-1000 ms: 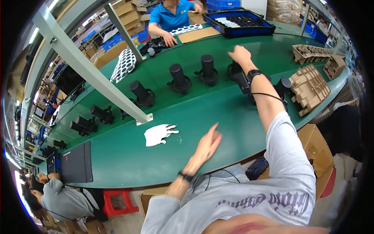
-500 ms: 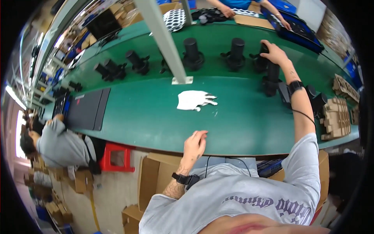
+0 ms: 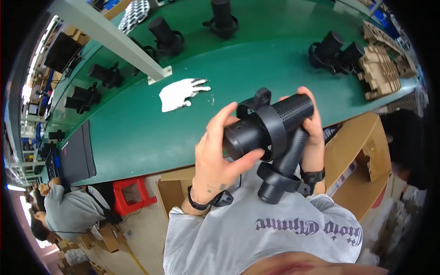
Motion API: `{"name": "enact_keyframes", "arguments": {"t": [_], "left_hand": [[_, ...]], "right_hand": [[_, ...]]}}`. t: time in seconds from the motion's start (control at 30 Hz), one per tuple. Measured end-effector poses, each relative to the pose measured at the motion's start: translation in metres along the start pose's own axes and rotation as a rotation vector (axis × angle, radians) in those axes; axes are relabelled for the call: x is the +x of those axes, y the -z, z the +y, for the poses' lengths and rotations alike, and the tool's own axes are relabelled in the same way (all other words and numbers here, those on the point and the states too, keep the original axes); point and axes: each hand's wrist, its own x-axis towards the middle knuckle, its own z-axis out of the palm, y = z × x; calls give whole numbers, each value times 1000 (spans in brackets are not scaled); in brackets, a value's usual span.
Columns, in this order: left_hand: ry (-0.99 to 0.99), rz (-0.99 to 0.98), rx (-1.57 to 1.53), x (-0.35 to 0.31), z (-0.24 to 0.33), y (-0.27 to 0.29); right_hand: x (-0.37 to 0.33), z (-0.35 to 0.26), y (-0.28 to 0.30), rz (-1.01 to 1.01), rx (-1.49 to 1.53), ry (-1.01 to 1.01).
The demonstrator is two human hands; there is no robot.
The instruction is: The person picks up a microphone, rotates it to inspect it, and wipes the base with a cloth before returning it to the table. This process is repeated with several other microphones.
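Observation:
Two black cylinders with perforated grip sections and ring collars are held in front of my chest. The upper cylinder (image 3: 247,136) lies slanted, its smooth capped end between the fingers and thumb of my left hand (image 3: 215,153). Around its perforated end wraps my right hand (image 3: 311,117). The lower cylinder (image 3: 288,158) hangs tilted beneath it, its upper end also at my right hand; its exact grip there is partly hidden. A white glove (image 3: 178,94) lies flat on the green table (image 3: 146,137), beyond my left hand.
More black cylinders with collars (image 3: 165,36) stand along the table's far side, and a pair (image 3: 330,50) stands at the right. Molded cardboard trays (image 3: 380,71) sit at the right end. A grey post (image 3: 110,36) rises from the table. Open cardboard boxes (image 3: 353,146) stand below its near edge.
My right hand has come back from the table's far right with two black cylinders. My left hand, empty at the near edge before, now grips one of them. The view has turned.

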Motion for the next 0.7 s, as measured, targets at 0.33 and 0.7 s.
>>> {"name": "enact_keyframes", "arguments": {"t": [0.33,0.7], "left_hand": [[-215,157,21,-21,12,-27],[-431,20,146,-27,22,-16]], "right_hand": [[-18,28,7,43,230,-161],[-19,17,-24,83,221,-209]]}}
